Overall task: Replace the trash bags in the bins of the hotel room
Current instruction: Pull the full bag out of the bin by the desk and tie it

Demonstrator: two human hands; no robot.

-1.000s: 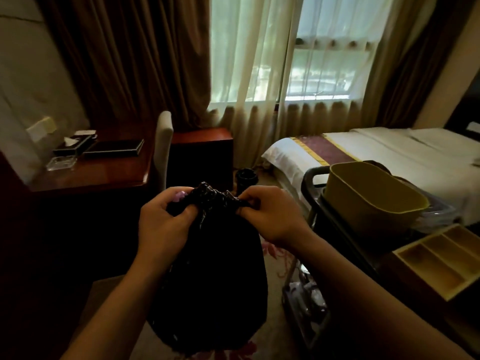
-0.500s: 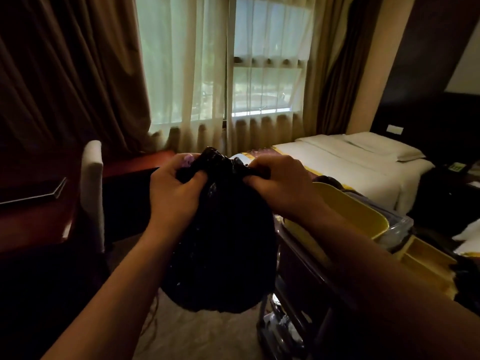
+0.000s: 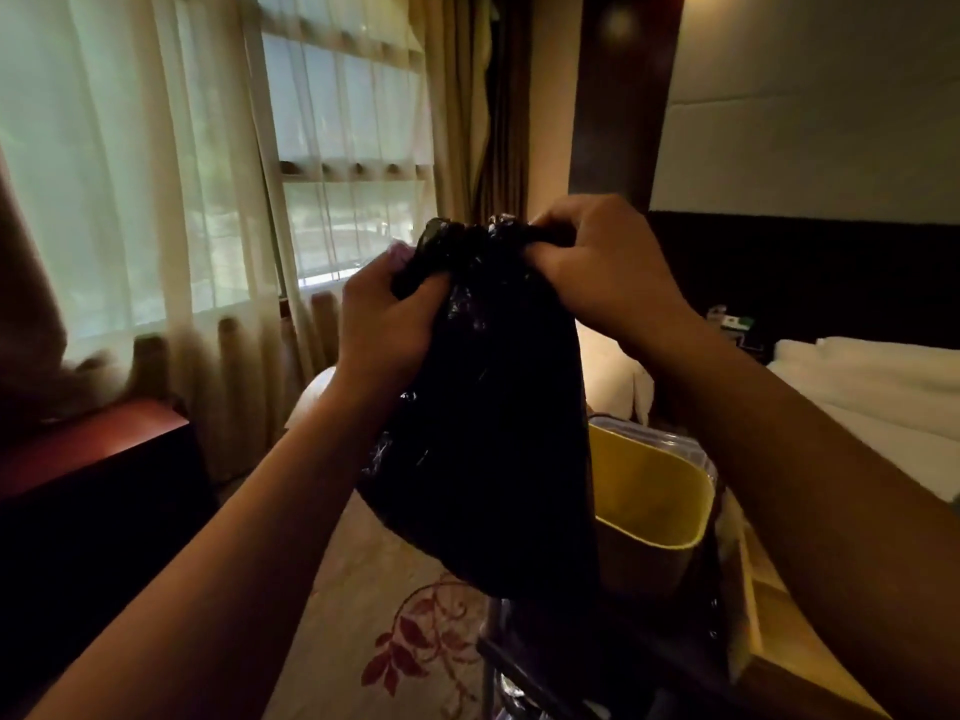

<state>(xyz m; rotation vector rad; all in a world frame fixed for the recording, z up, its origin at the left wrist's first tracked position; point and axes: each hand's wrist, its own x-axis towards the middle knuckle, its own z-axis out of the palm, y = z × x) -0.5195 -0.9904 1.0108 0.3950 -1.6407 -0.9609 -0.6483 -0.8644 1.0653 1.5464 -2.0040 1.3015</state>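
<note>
You are holding the black trash bag (image 3: 488, 407) up in front of you, both hands pinching its gathered neck: your left hand (image 3: 387, 324) is closed on the left side of the bunch, your right hand (image 3: 597, 262) on the right. The film is looking thin, soft and slick, and the belly is sagging as if lightly loaded, so the bunched neck is probably the safest hold. The bag is hanging just above the near left edge of the cart, beside the yellow bin (image 3: 654, 496); that rim could be snagging it. The bed (image 3: 878, 387) is lying well apart.
</note>
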